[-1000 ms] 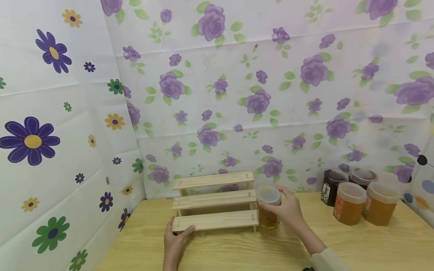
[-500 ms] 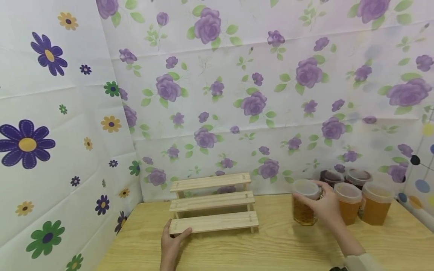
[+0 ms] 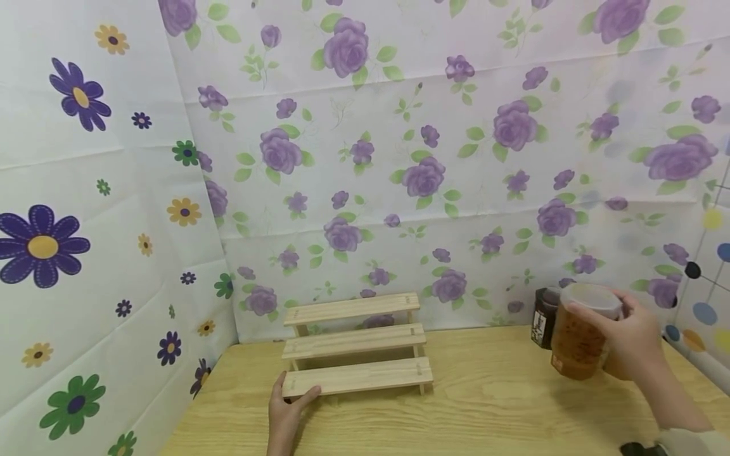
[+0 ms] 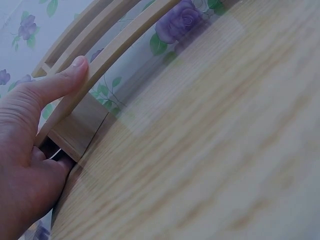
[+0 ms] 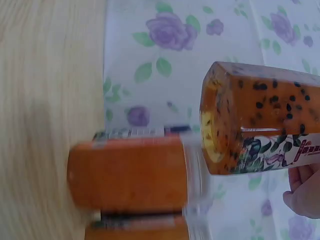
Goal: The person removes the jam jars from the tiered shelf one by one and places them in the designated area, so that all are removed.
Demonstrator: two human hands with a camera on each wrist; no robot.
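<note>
My right hand (image 3: pixel 635 335) grips a lidded jar (image 3: pixel 580 326) of orange jam with dark seeds, near its top. In the right wrist view the jar (image 5: pixel 270 120) is raised above the bases of the jars beside it, with a patterned label on its side. My left hand (image 3: pixel 283 411) holds the left front corner of a three-tier wooden rack (image 3: pixel 365 375). In the left wrist view, the thumb lies along the lowest plank's edge and the other fingers curl in under its end by the leg (image 4: pixel 82 125). The rack's planks bear nothing.
A dark jar (image 3: pixel 544 318) stands at the back right of the wooden table (image 3: pixel 485 411). Orange jars (image 5: pixel 130 172) stand close together there, mostly hidden in the head view by the held jar and hand. Flowered cloth (image 3: pixel 479 164) hangs behind and at the left.
My right hand has carried the seeded jar from beside the rack's right end rightward and up, in front of the other jars. The left hand stays on the rack; the head view shifts slightly.
</note>
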